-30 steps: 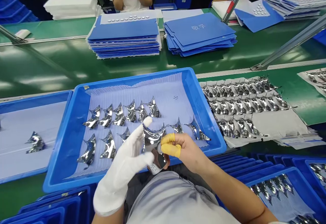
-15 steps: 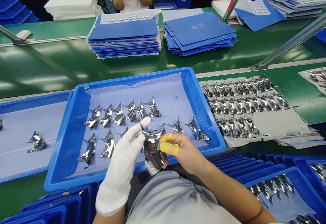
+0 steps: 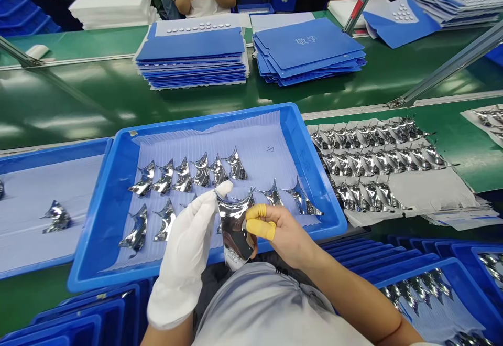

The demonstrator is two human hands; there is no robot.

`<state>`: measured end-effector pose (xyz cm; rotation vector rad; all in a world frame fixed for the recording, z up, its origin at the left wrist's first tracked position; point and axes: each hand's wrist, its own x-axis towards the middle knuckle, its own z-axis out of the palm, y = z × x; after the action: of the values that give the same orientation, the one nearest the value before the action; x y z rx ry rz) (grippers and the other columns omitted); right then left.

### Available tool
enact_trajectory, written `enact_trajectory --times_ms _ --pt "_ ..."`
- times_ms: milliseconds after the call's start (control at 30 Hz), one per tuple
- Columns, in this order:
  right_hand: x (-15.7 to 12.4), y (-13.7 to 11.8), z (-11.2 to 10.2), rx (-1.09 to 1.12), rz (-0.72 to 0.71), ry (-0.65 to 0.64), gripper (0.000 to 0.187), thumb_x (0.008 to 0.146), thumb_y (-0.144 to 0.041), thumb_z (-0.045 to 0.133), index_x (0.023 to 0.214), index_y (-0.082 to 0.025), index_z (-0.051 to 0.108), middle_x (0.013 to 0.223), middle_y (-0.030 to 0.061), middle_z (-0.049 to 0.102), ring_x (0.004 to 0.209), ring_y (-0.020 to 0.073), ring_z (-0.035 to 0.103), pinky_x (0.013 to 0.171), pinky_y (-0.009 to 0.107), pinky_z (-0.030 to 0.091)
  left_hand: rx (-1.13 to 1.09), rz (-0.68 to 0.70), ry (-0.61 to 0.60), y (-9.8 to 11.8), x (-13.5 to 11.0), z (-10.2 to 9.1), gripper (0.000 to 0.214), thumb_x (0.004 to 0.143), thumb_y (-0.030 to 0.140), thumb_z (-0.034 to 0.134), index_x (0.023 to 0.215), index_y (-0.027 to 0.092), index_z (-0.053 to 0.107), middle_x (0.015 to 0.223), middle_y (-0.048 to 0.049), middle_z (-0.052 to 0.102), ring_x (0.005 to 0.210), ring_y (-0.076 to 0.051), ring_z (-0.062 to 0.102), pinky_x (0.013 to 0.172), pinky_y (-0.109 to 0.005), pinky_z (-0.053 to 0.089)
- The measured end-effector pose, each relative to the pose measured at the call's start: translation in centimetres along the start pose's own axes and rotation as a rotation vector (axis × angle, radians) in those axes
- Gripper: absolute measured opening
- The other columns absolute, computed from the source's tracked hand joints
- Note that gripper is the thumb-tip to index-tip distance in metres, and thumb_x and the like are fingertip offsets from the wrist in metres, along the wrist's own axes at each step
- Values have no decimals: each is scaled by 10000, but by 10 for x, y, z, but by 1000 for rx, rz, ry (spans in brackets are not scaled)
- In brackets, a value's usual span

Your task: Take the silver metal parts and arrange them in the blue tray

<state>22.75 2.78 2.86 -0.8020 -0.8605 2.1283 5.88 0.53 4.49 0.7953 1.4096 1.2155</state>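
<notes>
both hands are close together, holding one shiny piece [image 3: 233,225] between them, just above the near rim of the blue tray [image 3: 304,149] and over the person's lap. the left hand [image 3: 184,262], in a white glove, is pressed on the left edge of the piece. the right hand [image 3: 283,233] pinches the right edge with two fingers in yellow caps [image 3: 257,213]. the piece is thin, curved and smooth, so it looks slippery. if the pinch gets loose, it could slide out and drop onto the lap, or onto the other pieces [image 3: 188,170] lying in rows in the tray. a bump like that could scratch or bend them. the corners look pointy, so one could poke the bare part of the right hand. only two fingers there are covered, so bare skin could touch the mirror face and leave a smudge. squeezing too hard could bend the thin piece. a big bunch [image 3: 373,149] lies on the table [image 3: 78,110], well apart from the hands.
</notes>
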Motion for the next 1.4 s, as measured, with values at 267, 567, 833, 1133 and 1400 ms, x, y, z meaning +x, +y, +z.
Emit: enact_trajectory --times_ms 267,567,833,1133,1400 --pt "2 0 0 106 37 -7 218 796 -320 733 713 -165 605 567 -43 594 498 96 575 512 222 481 -119 -124 -132 1 0 4 543 823 358 744 1342 267 613 954 -22 704 805 -160 649 740 -258 544" --pt "6 11 2 393 222 -24 313 735 -354 827 754 -146 594 599 -53 561 464 85 569 496 229 519 -98 -52 88 -1 3 23 248 768 357 801 930 206 689 919 21 667 836 -115 609 799 -214 503" --pt "8 12 3 371 182 -4 314 753 -368 808 731 -157 577 593 -64 538 484 87 565 515 238 537 -58 -61 81 5 5 24 261 767 398 790 939 220 710 935 23 699 873 -121 634 816 -215 516" --pt "0 2 9 125 10 46 257 776 -355 771 722 -170 602 582 -61 580 495 109 615 534 241 515 -145 -131 -120 10 6 16 512 818 418 727 1274 192 682 1113 -108 748 968 -283 713 837 -383 585" --pt "-2 1 13 103 -11 13 218 794 -307 762 743 -181 592 602 -63 622 505 109 636 560 237 520 -134 -183 -93 8 1 16 571 814 506 693 1287 186 682 820 -96 763 755 -292 729 630 -377 601"
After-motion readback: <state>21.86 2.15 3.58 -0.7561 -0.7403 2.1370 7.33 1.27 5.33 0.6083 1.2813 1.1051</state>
